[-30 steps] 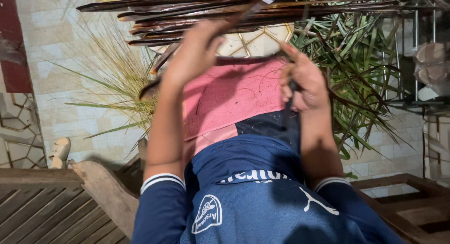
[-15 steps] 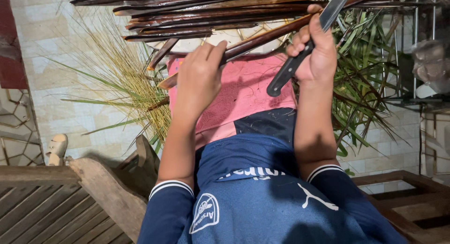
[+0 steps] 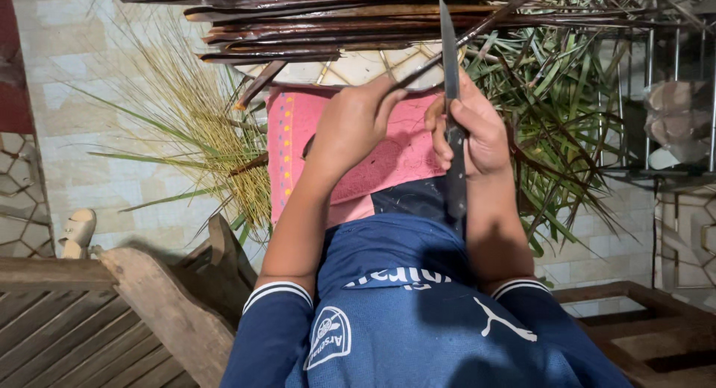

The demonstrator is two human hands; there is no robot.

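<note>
Head view: one knife point(image 3: 452, 112), blade upright, clamped in right hand point(image 3: 471, 130); one thin brown leaf strip point(image 3: 477, 31) pinched in left hand point(image 3: 349, 127) above pink cloth point(image 3: 388, 160). Since half a second ago, knife swung from slanted to vertical; hands closer together.

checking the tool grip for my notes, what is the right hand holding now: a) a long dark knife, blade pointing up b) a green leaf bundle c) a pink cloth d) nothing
a: the right hand is closed around the handle of a long dark knife, whose blade rises toward the brown sticks, while the left hand pinches a thin strip beside it.
</note>
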